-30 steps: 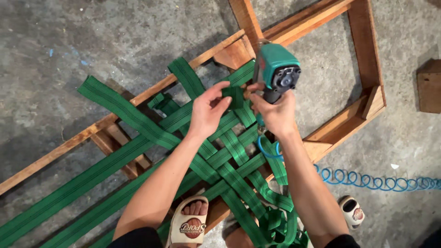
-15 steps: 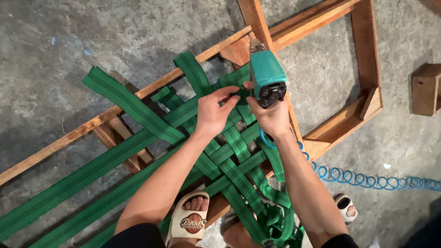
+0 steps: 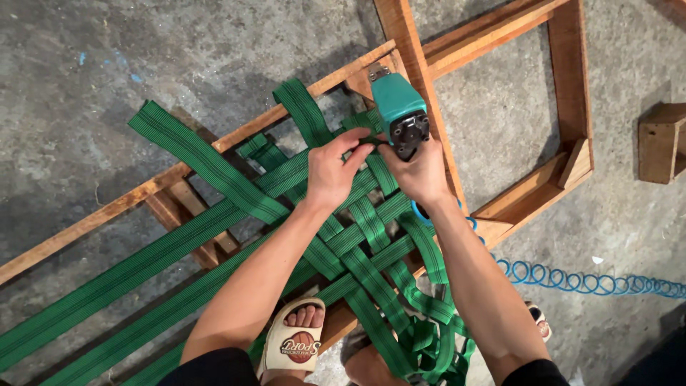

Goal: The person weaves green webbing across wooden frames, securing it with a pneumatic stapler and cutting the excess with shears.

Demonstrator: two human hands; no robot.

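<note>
My right hand (image 3: 420,171) grips a teal pneumatic staple gun (image 3: 400,114), its nose down against the upper rail of a wooden frame (image 3: 421,78). My left hand (image 3: 334,171) pinches a green webbing strap (image 3: 368,143) just left of the gun, holding it taut over the rail. Several green straps (image 3: 357,246) are woven in a lattice across the frame below my hands. One long strap (image 3: 196,157) runs off diagonally to the upper left.
The frame lies on a grey concrete floor (image 3: 107,78). A blue coiled air hose (image 3: 586,281) trails right from the gun. A wooden block (image 3: 661,143) sits at the right edge. My sandalled foot (image 3: 293,343) stands on the lower rail; loose strap ends (image 3: 436,343) pile beside it.
The staple gun and both hands have shifted up and left along the rail. The gun has tipped from lying sideways to nose-down. My left hand stays on the strap.
</note>
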